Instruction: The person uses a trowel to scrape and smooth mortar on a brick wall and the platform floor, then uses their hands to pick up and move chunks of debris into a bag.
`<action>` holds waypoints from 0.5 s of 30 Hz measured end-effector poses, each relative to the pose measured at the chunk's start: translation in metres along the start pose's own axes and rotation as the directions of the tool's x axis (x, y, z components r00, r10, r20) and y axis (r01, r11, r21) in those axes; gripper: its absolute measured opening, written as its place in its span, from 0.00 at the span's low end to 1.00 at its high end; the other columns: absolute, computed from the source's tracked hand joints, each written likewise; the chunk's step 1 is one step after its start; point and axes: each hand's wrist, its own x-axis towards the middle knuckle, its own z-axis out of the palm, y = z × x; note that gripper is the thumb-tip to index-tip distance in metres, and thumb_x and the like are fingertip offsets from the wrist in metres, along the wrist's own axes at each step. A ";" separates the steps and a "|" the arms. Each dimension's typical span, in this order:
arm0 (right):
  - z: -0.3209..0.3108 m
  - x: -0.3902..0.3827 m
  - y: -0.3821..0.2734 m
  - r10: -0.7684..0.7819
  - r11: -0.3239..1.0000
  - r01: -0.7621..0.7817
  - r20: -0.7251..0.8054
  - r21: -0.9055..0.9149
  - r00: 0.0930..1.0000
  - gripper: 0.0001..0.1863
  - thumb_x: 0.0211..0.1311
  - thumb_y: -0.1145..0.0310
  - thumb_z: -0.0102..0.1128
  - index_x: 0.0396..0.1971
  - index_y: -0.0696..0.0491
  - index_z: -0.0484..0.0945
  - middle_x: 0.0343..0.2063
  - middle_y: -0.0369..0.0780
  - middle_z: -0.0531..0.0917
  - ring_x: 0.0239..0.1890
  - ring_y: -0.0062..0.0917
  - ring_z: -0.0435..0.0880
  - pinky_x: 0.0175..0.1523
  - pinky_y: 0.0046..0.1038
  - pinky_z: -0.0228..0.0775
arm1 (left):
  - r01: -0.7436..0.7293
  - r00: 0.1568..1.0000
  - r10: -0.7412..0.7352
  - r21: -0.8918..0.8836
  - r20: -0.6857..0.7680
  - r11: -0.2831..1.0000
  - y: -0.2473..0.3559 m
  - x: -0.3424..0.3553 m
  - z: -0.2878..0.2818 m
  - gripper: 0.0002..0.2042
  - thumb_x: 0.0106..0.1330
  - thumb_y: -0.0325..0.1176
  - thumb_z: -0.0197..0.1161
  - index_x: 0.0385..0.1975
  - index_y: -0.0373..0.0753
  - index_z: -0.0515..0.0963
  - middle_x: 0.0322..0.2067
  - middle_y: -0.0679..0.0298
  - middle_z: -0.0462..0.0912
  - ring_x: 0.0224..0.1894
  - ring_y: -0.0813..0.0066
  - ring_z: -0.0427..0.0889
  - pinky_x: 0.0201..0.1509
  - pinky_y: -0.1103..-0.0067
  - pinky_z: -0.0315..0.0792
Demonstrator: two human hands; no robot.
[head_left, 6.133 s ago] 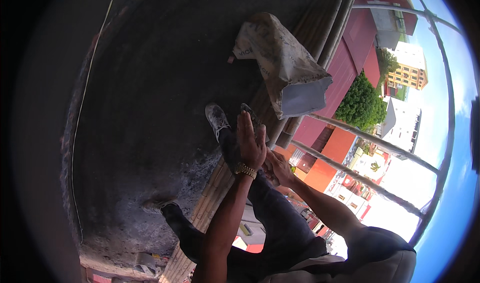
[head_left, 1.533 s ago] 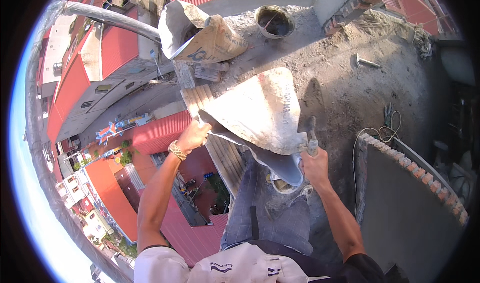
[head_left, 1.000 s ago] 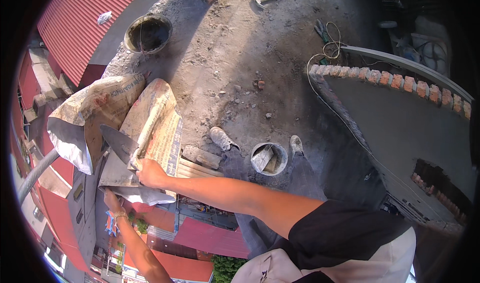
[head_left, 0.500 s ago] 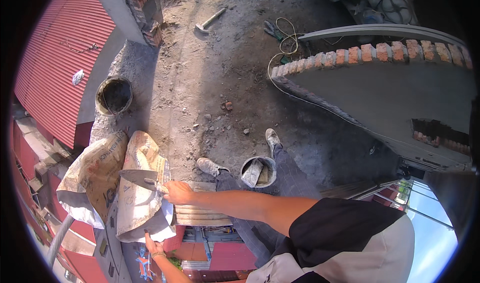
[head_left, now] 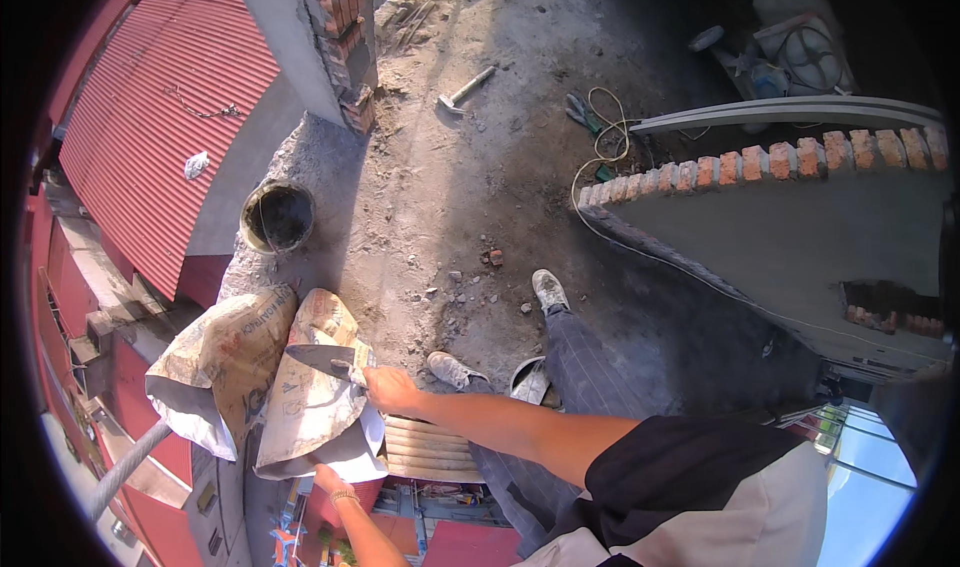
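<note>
My right hand (head_left: pixel 392 389) grips the handle of a steel trowel (head_left: pixel 322 358), whose blade lies flat on a crumpled paper cement sack (head_left: pixel 305 417) at the slab's edge. My left hand (head_left: pixel 330 480), with a bracelet at the wrist, holds that sack's lower edge from beneath, out over the drop. A second crumpled sack (head_left: pixel 222 362) lies touching it on the left. My feet stand on the rough concrete slab (head_left: pixel 480 197), just right of the sacks.
A dark bucket (head_left: pixel 278 217) stands near the edge above the sacks. A small pail (head_left: pixel 528 379) sits between my feet. Farther off are a hammer (head_left: pixel 466 87), coiled cord (head_left: pixel 598 127), a brick pillar (head_left: pixel 345 57) and a curved brick wall (head_left: pixel 770 167). Red roofs (head_left: pixel 150 117) lie far below.
The view has swung around as my head turned. My right hand has kept the trowel and brought it onto the sack; my left hand has shifted to the sack's lower edge.
</note>
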 end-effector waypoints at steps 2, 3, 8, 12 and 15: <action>-0.023 0.008 0.013 0.089 0.996 -0.089 0.023 0.028 0.996 0.11 0.56 0.70 0.57 0.36 0.61 0.78 0.36 0.57 0.84 0.44 0.50 0.85 0.50 0.48 0.76 | 0.039 0.999 -0.040 0.012 0.013 0.999 0.015 -0.027 0.014 0.17 0.68 0.38 0.48 0.37 0.27 0.75 0.29 0.60 0.77 0.27 0.68 0.79 0.30 0.70 0.77; -0.036 0.014 0.019 0.132 0.990 -0.134 0.056 0.047 0.990 0.12 0.55 0.70 0.57 0.36 0.62 0.79 0.36 0.57 0.84 0.45 0.50 0.85 0.50 0.48 0.76 | 0.034 0.996 -0.038 0.048 0.078 0.998 0.017 -0.036 0.017 0.17 0.68 0.38 0.48 0.37 0.27 0.75 0.29 0.59 0.77 0.27 0.68 0.79 0.31 0.69 0.77; -0.066 0.050 0.097 0.011 0.999 -0.017 0.171 0.033 0.985 0.14 0.52 0.71 0.59 0.38 0.62 0.80 0.37 0.55 0.85 0.45 0.51 0.84 0.52 0.46 0.76 | 0.028 0.966 -0.109 0.323 0.234 0.946 0.024 -0.102 0.099 0.17 0.65 0.33 0.48 0.42 0.22 0.72 0.35 0.55 0.78 0.29 0.65 0.79 0.32 0.67 0.75; -0.137 0.050 0.085 -0.201 0.976 0.177 0.212 0.130 0.956 0.15 0.51 0.70 0.60 0.38 0.63 0.79 0.35 0.56 0.84 0.44 0.51 0.84 0.51 0.45 0.76 | 0.044 0.992 -0.060 0.140 0.111 0.989 0.025 -0.146 0.133 0.15 0.63 0.30 0.48 0.40 0.22 0.74 0.35 0.55 0.78 0.30 0.67 0.79 0.31 0.70 0.74; -0.203 0.072 0.094 -0.159 0.958 0.116 0.149 0.264 0.976 0.17 0.51 0.69 0.62 0.40 0.64 0.79 0.34 0.57 0.84 0.43 0.51 0.84 0.51 0.44 0.76 | 0.068 0.986 -0.084 0.114 0.141 0.991 0.056 -0.197 0.177 0.12 0.66 0.33 0.52 0.37 0.28 0.76 0.30 0.63 0.77 0.29 0.71 0.78 0.32 0.71 0.75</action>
